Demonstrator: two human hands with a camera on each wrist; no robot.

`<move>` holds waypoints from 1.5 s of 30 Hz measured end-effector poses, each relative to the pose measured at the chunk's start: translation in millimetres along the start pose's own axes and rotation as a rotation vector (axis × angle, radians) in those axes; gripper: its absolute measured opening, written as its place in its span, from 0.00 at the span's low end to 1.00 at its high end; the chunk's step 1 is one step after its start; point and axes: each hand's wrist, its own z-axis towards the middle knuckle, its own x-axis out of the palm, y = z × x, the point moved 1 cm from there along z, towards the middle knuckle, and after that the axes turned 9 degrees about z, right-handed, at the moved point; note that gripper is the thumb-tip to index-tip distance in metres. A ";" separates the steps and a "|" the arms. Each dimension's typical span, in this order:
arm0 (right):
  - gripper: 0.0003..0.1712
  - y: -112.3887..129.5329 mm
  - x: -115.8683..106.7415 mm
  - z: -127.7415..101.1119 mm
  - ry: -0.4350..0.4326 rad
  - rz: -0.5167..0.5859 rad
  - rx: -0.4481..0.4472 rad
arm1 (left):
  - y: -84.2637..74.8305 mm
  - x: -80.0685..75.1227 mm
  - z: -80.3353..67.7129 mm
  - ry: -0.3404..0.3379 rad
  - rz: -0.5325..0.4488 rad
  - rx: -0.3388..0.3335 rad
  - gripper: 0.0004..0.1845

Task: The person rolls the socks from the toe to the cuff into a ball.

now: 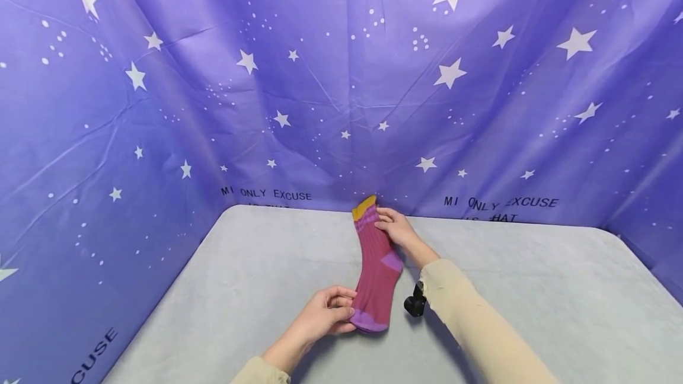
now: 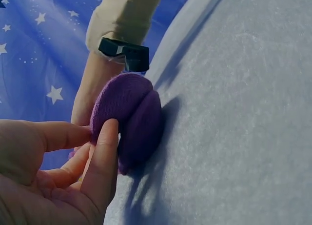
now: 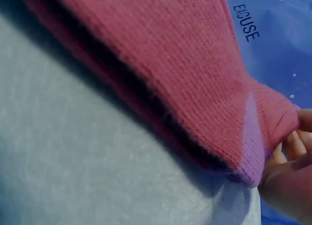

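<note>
A pair of maroon ribbed socks [image 1: 376, 265] lies one on the other, with purple heels and toes and a yellow band at the cuffs. My left hand [image 1: 322, 313] pinches the toe end between thumb and fingers. Up near the cuffs, my right hand [image 1: 397, 229] grips the edge of the pair. In the left wrist view the two purple toes [image 2: 122, 100] show side by side, close over the table. The right wrist view shows two layers of sock [image 3: 180, 64] with a dark gap between them; the right hand's fingers [image 3: 304, 120] hold the far end.
The pale grey table [image 1: 256, 265] spreads out on both sides of the socks. Behind and to the left hangs a purple curtain [image 1: 320, 76] with white stars and printed letters. A black wrist camera [image 1: 415, 303] sticks out beneath the right sleeve.
</note>
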 end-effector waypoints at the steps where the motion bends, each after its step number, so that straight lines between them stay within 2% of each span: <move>1: 0.27 -17.6 -8.2 10.3 0.028 0.020 -0.055 | 0.3 0.1 0.1 -0.003 0.010 0.000 0.19; 4: 0.27 -26.7 -15.3 13.0 0.007 -0.037 -0.008 | 1.1 -0.9 0.2 -0.016 0.054 0.010 0.18; 5: 0.28 -26.5 -15.7 12.6 -0.014 -0.069 0.040 | 1.0 -1.7 0.1 -0.021 0.073 0.016 0.18; 8: 0.30 14.8 -2.6 -18.3 -0.039 -0.161 0.212 | 0.3 -4.8 -0.4 -0.038 0.132 0.043 0.17; 11: 0.31 39.6 -0.6 -41.2 0.037 -0.206 0.238 | -0.6 -7.3 0.0 -0.060 0.192 0.062 0.16; 15: 0.26 54.5 -4.4 -59.5 0.149 -0.291 0.237 | -1.7 -9.6 1.7 -0.088 0.276 0.077 0.14; 18: 0.21 55.9 -6.4 -66.5 0.167 -0.359 0.219 | -2.9 -11.8 2.6 -0.100 0.348 0.099 0.13; 21: 0.17 53.7 -6.1 -71.6 0.119 -0.409 0.180 | -4.6 -14.6 3.3 -0.098 0.449 0.141 0.13; 24: 0.17 52.7 -5.8 -79.5 0.057 -0.482 0.101 | -6.1 -16.6 4.0 -0.088 0.562 0.199 0.12; 27: 0.18 55.8 -5.4 -90.5 -0.002 -0.554 0.030 | -6.0 -19.6 4.7 -0.080 0.625 0.250 0.11; 30: 0.18 60.8 -5.0 -102.4 -0.028 -0.552 0.002 | -5.3 -24.8 4.2 -0.064 0.589 0.276 0.11; 34: 0.16 63.4 -1.4 -119.8 -0.011 -0.425 0.034 | -4.3 -31.6 2.7 -0.005 0.439 0.286 0.13; 40: 0.17 63.2 8.9 -149.9 0.129 -0.213 0.034 | -1.8 -32.6 6.5 0.110 0.284 0.295 0.17; 45: 0.18 59.4 19.5 -172.3 0.229 -0.085 0.077 | 4.1 -29.8 11.2 0.174 0.263 0.275 0.18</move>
